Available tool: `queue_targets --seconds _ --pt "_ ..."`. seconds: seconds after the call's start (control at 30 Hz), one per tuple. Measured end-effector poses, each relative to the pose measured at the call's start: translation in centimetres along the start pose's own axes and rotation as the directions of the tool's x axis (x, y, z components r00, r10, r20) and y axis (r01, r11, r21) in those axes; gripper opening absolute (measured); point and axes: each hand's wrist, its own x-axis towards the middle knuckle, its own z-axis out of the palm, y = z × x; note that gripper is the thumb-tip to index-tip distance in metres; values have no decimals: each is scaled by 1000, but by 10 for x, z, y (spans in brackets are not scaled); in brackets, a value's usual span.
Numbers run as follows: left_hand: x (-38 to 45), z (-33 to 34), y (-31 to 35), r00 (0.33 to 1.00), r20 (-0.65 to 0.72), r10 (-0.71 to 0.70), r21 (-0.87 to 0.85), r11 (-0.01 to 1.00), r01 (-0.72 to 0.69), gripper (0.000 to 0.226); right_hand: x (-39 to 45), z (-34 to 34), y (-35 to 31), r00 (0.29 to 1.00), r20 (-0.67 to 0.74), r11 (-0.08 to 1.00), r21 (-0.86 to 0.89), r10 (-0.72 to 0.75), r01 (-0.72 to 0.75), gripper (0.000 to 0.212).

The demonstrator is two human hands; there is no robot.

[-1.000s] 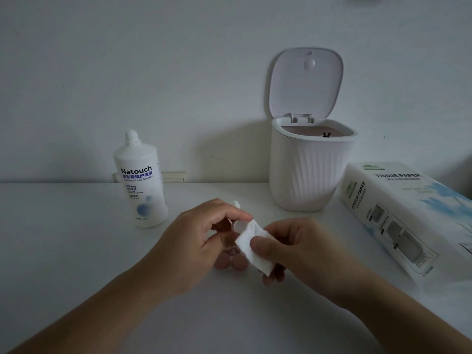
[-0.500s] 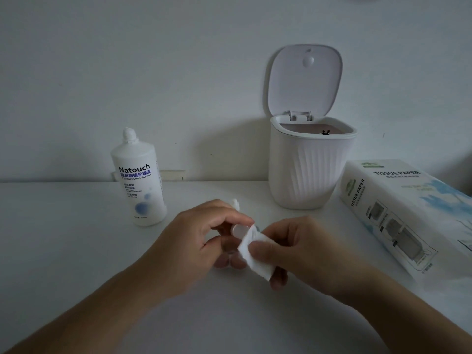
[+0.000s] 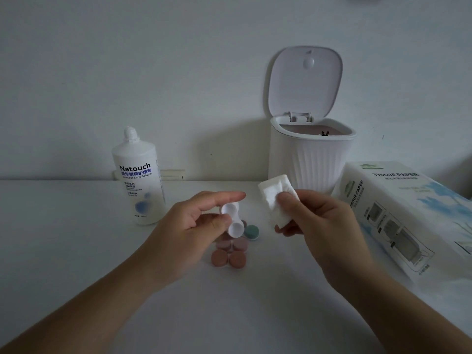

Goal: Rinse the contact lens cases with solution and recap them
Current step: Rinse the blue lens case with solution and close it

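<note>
Two open wells of a white lens case [image 3: 232,221] pinched in the left hand [image 3: 189,233], forefinger straight above, thumb on its waist. Folded tissue pad [image 3: 277,203] gripped by the curled right hand [image 3: 319,226], just apart from the case. Partly hidden below the left hand: coloured caps [image 3: 231,254] clustered on the white table [image 3: 76,251]. Bare tabletop near the front edge. Solution bottle [image 3: 139,180] upright at the left. Bin [image 3: 310,159] lid up, contents hard to make out. Tissue box [image 3: 408,215] cut off at right.

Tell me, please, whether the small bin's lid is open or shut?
Open: the bin's lid stands tipped up behind the bin, leaving its pinkish inside exposed.
</note>
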Motion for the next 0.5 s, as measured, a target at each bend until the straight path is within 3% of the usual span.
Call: queue_targets --seconds 0.23,0.4,0.5 --pt "0 6 -2 998 57 -17 -79 997 22 49 -3 5 2 989 146 1000 -19 -12 15 15" --pt "-1 6 -4 998 59 -8 -32 999 10 26 -6 7 7 949 316 990 -133 -6 51 15" --pt "-2 4 -5 997 79 -8 6 1000 7 28 -7 6 10 931 361 974 -224 57 27 10"
